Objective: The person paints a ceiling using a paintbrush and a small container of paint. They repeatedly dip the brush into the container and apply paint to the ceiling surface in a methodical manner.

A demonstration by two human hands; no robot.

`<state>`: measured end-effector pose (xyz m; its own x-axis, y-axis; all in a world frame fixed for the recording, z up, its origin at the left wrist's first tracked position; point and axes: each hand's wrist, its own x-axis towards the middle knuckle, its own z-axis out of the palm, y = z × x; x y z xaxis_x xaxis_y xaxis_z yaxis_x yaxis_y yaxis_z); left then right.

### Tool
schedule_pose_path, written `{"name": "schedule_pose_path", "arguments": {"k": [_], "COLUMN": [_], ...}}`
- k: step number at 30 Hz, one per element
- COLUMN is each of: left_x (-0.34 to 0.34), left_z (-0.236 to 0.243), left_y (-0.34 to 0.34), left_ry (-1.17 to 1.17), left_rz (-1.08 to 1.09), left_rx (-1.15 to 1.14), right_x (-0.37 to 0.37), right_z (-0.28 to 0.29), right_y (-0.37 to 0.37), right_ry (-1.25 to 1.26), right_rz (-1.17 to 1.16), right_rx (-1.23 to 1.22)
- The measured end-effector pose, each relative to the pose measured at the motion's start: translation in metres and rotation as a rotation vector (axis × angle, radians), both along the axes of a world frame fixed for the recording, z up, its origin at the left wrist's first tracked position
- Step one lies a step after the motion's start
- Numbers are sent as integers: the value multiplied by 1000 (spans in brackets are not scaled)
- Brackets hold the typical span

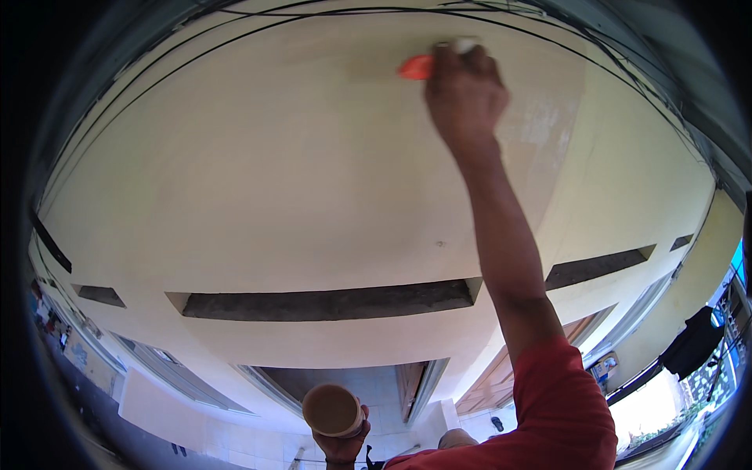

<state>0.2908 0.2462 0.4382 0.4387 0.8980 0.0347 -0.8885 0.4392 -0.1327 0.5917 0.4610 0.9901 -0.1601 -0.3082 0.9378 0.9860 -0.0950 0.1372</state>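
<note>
My right hand is raised high against the cream wall, its fingers closed round a small orange-red tool. The orange-red part juts out to the left, and a whitish part shows above the fingers; motion blur hides its exact kind. Low in the picture, my left hand grips a round tub from below and its right side. A smooth tan surface, like paint, shows in the tub's mouth.
Black cables run along the wall's top. Below my raised hand, a long dark slot crosses the wall, with a shorter slot to its right. Beneath is a doorway. Dark cloth hangs at the right.
</note>
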Motion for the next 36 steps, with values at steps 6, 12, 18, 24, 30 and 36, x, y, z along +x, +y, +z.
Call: {"name": "schedule_pose_path", "arguments": {"k": [6, 12, 18, 24, 30, 36], "left_x": [10, 23, 12, -2, -5, -13], "left_z": [7, 2, 2, 0, -4, -17], "left_y": [2, 0, -8, -12, -10, -12], "left_ry": [-30, -88, -19, -2, -57, -70], "left_rz": [-17, -28, 15, 76, 115, 146], "left_rx": [2, 47, 30, 45, 78, 60], "right_x": [-104, -45, 94, 86, -50, -182], "right_z": [-25, -22, -52, -40, 13, 22], "right_y": [8, 16, -24, -17, 30, 50], "right_ry": [-377, 42, 320, 126, -30, -391], "right_rz": [507, 1478, 1218, 541, 141, 475], "right_rx": [-104, -384, -21, 172, 155, -41]}}
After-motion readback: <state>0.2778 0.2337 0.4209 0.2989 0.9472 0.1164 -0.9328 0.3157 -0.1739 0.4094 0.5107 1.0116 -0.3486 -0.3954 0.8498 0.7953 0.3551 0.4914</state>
